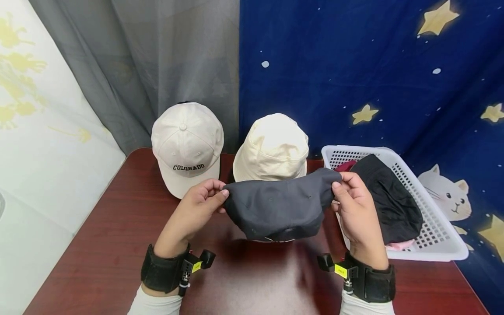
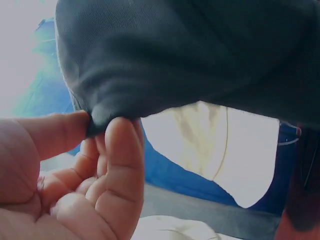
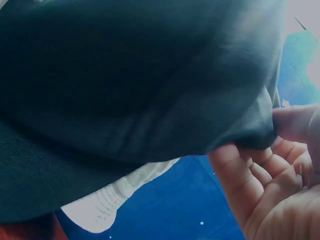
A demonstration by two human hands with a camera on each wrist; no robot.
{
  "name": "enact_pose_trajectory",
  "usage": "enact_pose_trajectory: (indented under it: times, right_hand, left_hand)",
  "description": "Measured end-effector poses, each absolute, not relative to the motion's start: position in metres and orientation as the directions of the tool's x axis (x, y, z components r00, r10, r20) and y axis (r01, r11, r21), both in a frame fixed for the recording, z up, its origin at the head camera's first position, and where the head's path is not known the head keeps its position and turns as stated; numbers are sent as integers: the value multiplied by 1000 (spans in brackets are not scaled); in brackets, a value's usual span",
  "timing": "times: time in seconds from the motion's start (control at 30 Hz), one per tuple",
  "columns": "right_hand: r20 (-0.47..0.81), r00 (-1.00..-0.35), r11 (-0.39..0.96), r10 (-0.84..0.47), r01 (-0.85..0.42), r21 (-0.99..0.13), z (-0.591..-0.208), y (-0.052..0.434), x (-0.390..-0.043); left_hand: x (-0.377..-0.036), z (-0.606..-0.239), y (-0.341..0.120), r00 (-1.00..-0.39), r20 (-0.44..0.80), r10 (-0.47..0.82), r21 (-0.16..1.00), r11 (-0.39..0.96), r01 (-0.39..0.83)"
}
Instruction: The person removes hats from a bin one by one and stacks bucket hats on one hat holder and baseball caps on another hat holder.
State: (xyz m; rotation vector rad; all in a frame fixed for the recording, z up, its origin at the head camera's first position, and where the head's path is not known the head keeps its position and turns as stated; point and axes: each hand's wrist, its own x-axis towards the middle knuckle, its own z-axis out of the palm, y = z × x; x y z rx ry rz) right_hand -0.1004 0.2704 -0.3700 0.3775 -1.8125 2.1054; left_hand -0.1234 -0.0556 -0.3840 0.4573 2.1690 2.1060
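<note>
Two hands are pinching a dark grey soft fabric hat by its opposite ends and holding it above the reddish-brown wooden counter. The left hand is gripping the hat's left end between thumb and curled fingers, while the right hand is doing likewise at the right end, thumb pressing the cloth against the fingertips. The hat's long axis is running side to side between the hands, equally near to each, its crown sagging toward the counter. Just beyond it a cream baseball cap lettered COLORADO is sitting at the left and a cream cotton bucket hat at the centre. A white perforated plastic basket is standing just beside the right hand, holding a black fabric garment piled over something maroon and something pink.
</note>
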Motion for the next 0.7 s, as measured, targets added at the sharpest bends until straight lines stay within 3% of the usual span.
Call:
enact_pose_trajectory:
  times: [0.43,0.7]
  right_hand:
    - [332,-943,-48,-2,-331,-942,-369,269,-102]
    - [305,-952,-22,-38,-304,-952,-371,270,-103]
  left_hand:
    - [-126,-385,-55,-951,146,273,987,-106,121]
    - [-127,-385,-57,-956,143,255,989,-83,125]
